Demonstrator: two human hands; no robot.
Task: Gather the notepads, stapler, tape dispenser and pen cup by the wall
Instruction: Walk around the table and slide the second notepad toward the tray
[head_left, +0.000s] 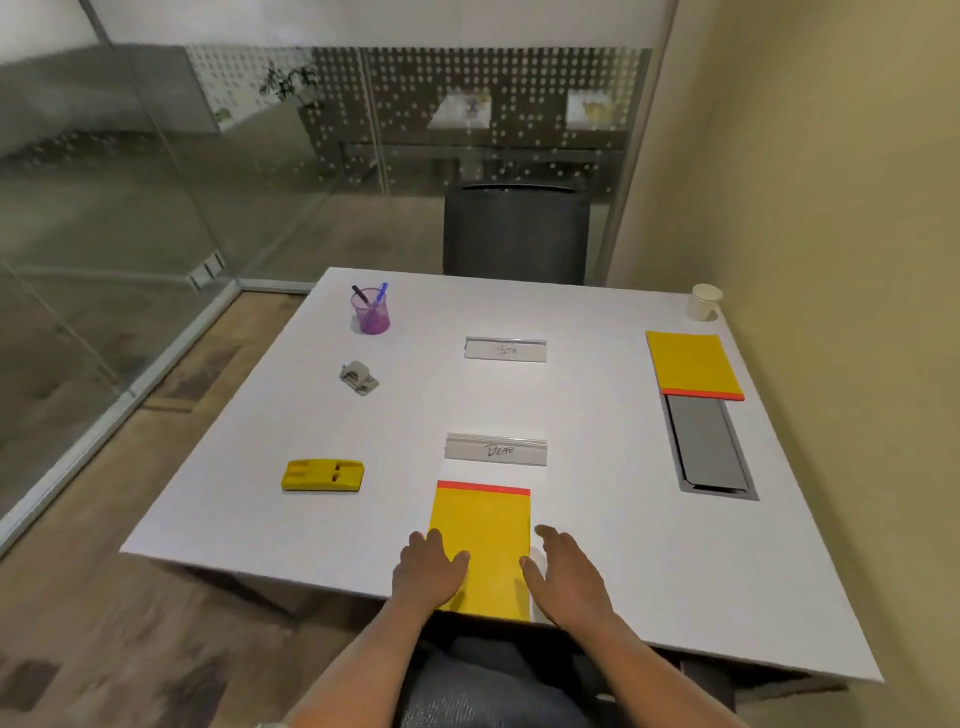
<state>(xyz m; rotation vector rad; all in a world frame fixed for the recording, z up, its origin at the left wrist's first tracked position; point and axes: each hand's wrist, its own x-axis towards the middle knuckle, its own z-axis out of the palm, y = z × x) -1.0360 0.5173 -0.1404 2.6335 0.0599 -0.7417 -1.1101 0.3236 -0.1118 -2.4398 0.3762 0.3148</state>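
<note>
Both hands are down at the table's near edge: the left hand (428, 566) lies flat, fingers spread, on the near yellow notepad's (485, 540) left side, and the right hand (563, 571) sits open just beside its right edge, maybe touching it, gripping nothing. That pad lies just short of the "Bear" name card (496, 450), with the "Beth" name card (505, 349) farther up the middle. By the look of it, this pad goes next. One yellow notepad (693, 364) already lies along the wall-side edge, by the grey cable hatch (709, 444) and a paper cup (705, 301) in the far corner. Left to gather, down the opposite edge: yellow stapler (322, 474), grey tape dispenser (358, 376), purple pen cup (370, 312). On the table (597, 545), mostly undone.
</note>
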